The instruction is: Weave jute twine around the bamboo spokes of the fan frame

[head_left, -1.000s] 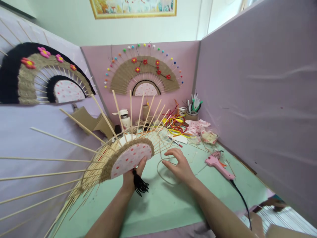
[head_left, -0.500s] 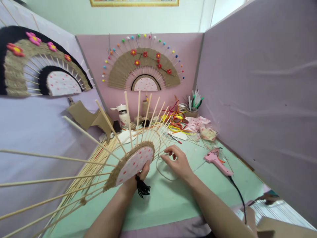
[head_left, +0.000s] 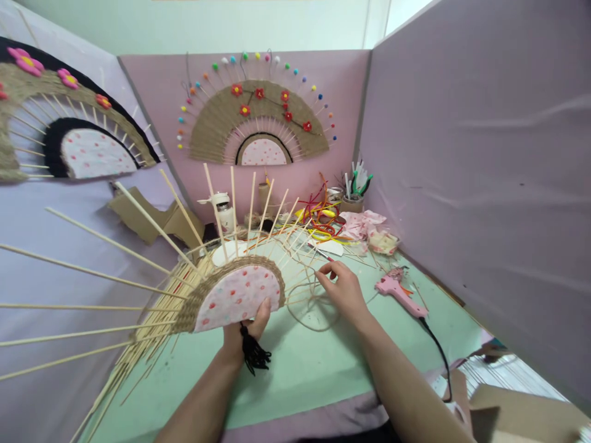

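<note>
My left hand grips a half-round fan at its lower edge, thumb on the front and the other fingers hidden behind. The fan's centre is white cloth with red dots, bordered by a woven twine band. Thin wooden sticks radiate from the band. A black tassel hangs below my left hand. To the right of the fan, my right hand pinches a strand of twine between thumb and forefinger. The twine loops over the table and runs toward the fan's right-hand sticks.
A pink glue gun with a black cord lies at the right. Loose sticks are piled at the left. Behind are a white bottle, coloured pipe cleaners and a pot of tools. Finished fans hang on the partitions.
The fan has turned to lie more level and its cloth face shows more fully. My right hand has moved slightly right, drawing the twine out from the fan. The camera view has shifted a little.
</note>
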A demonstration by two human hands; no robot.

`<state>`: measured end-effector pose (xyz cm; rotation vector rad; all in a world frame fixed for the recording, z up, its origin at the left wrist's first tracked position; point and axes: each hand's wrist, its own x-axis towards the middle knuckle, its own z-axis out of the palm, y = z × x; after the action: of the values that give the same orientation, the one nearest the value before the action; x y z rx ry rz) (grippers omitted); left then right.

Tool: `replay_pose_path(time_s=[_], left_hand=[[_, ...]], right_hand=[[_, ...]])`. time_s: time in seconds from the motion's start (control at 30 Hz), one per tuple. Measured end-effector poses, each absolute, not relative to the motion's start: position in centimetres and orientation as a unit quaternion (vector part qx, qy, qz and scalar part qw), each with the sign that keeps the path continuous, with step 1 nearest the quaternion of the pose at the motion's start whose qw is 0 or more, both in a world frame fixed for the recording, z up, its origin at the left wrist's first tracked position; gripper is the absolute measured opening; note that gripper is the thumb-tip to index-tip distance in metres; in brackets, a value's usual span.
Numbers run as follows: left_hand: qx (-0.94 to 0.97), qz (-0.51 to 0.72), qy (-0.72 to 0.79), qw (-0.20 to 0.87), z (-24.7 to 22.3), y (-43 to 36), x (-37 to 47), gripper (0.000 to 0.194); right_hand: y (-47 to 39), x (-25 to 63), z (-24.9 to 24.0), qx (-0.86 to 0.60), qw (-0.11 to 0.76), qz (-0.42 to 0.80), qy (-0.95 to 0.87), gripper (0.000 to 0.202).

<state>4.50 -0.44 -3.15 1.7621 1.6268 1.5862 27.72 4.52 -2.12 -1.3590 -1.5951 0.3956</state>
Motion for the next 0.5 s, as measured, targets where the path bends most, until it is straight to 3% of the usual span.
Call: replay_pose_path(time_s=[0.2, 0.5], left_hand=[[0.586, 0.558, 0.579, 0.097, -1.7, -0.6, 4.8, 0.024], [0.588, 0.553, 0.586, 0.070, -2.3, -0.1, 4.2, 0.022]], right_hand=[[3.4, 32.1, -1.3, -0.632, 0.446, 0.152, -0.616, 0.024], [-0.6, 43.1, -2.9, -0.790, 0.144, 0.011, -0.596, 0.043]])
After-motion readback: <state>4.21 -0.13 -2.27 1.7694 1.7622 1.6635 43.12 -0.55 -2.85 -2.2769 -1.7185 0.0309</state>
